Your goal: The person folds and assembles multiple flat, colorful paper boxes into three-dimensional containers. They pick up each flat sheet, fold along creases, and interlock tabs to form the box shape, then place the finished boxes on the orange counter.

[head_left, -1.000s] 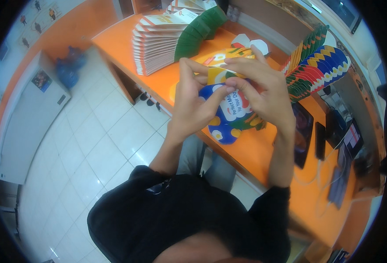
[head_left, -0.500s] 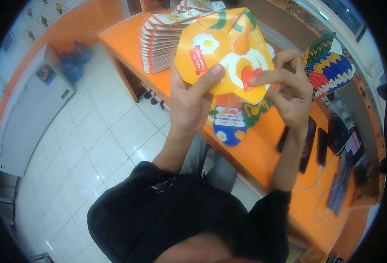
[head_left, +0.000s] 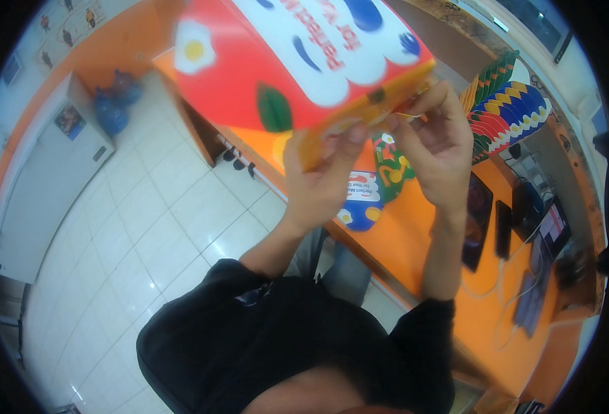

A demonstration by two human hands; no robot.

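A colourful paper box [head_left: 239,90], red with a fried-egg print, a green leaf and a white cloud-shaped label, is held up over the table. My left hand [head_left: 321,172] grips its lower edge, thumb against the narrow orange-yellow side. At the right end of that side, my right hand [head_left: 437,148] pinches the box's edge or a flap with thumb and fingers; the exact part is hard to make out. Beneath my hands, a blue printed paper piece [head_left: 363,212] and a green one [head_left: 393,169] lie on the orange table [head_left: 415,238].
To the right stands a fanned stack of printed cartons [head_left: 508,114]. Nearer are a dark tablet [head_left: 480,221], a black phone [head_left: 503,228], white cables and a long purplish strip [head_left: 532,297]. Left of the table are a tiled floor [head_left: 152,207], a white cabinet [head_left: 52,179] and blue bottles [head_left: 114,103].
The box has been turned from its yellow face to its red and white faces and now reaches farther up and left, covering the white-orange carton stack. Both hands have shifted to its lower edge.
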